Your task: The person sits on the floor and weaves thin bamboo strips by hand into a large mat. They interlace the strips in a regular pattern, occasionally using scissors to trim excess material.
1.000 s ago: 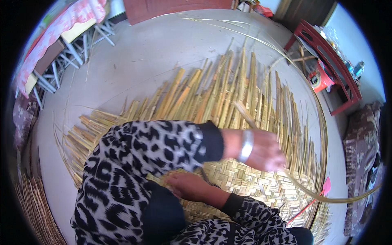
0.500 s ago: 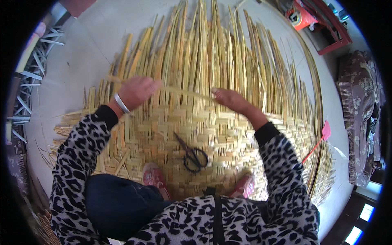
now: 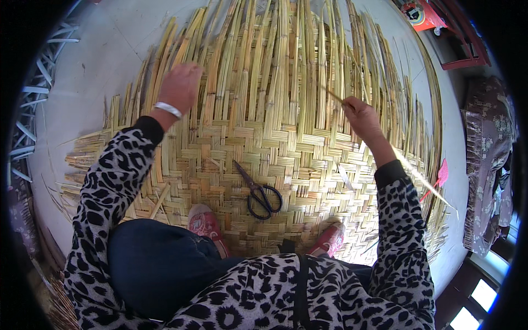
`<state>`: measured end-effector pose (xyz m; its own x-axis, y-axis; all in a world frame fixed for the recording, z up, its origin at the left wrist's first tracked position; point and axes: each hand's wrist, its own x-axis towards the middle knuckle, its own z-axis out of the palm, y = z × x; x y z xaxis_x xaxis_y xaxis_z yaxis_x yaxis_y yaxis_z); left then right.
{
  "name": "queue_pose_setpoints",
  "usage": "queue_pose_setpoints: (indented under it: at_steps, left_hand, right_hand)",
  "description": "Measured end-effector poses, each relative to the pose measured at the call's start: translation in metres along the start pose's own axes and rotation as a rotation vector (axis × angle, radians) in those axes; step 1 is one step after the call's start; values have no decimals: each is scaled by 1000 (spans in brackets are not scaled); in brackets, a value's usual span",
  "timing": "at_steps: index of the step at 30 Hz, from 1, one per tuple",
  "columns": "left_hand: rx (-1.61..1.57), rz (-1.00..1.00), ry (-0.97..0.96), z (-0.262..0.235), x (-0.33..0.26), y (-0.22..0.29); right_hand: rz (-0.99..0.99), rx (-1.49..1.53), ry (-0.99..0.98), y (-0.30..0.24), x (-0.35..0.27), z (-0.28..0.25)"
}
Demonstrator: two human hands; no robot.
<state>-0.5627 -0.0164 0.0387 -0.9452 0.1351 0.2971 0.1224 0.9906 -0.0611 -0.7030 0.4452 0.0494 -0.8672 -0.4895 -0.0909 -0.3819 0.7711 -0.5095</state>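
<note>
A half-woven mat [image 3: 258, 148] of split cane strips spreads under my feet, its loose upright strips [image 3: 283, 66] fanning out at the far side. My right hand [image 3: 361, 118] is closed on a thin cane strip [image 3: 333, 94], whose end points up and left from the fingers. Slightly blurred, my left hand [image 3: 180, 91] is over the loose strips at the left with its fingers curled; what it holds, if anything, is hidden. Dark-handled scissors [image 3: 257, 192] lie on the woven part between my hands and feet, blades pointing away.
My shoes [image 3: 206, 228] stand on the mat. White slatted racks [image 3: 33, 115] are at the left. At the right are a pink fly swatter [image 3: 442, 173], a cloth-covered piece of furniture [image 3: 489, 137] and a dark red wooden stand [image 3: 467, 55] with a red package [image 3: 422, 16].
My hands have moved apart, the left farther away, the right to the right. The strip stretched between them is now in my right hand only, as far as shows. The scissors lie where they were.
</note>
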Motion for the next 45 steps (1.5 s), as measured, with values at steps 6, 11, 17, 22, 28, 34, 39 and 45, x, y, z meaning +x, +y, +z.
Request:
queue_pose_setpoints:
  at_steps: [6, 11, 17, 22, 28, 34, 39, 45]
  left_hand:
    - [-476, -380, -612, 41, 41, 70]
    - [-441, -493, -619, 74, 57, 64]
    - [-540, -650, -573, 71, 50, 66]
    - [-302, -546, -535, 62, 43, 83]
    - [-434, -329, -592, 75, 44, 67]
    - [-1173, -683, -748, 79, 49, 60]
    - [-1107, -825, -802, 63, 71, 68]
    - [-1169, -904, -703, 64, 72, 79]
  right_hand:
    - [388, 677, 180, -20, 16, 47]
    - [557, 939, 51, -53, 34, 73]
    - [450, 698, -81, -75, 70, 102]
    - [195, 194, -188, -79, 96, 111]
    - [295, 265, -446, -79, 116, 112]
    - [305, 515, -417, -59, 119, 113]
    - [451, 958, -307, -65, 84, 102]
    - [457, 1121, -187, -76, 63, 107]
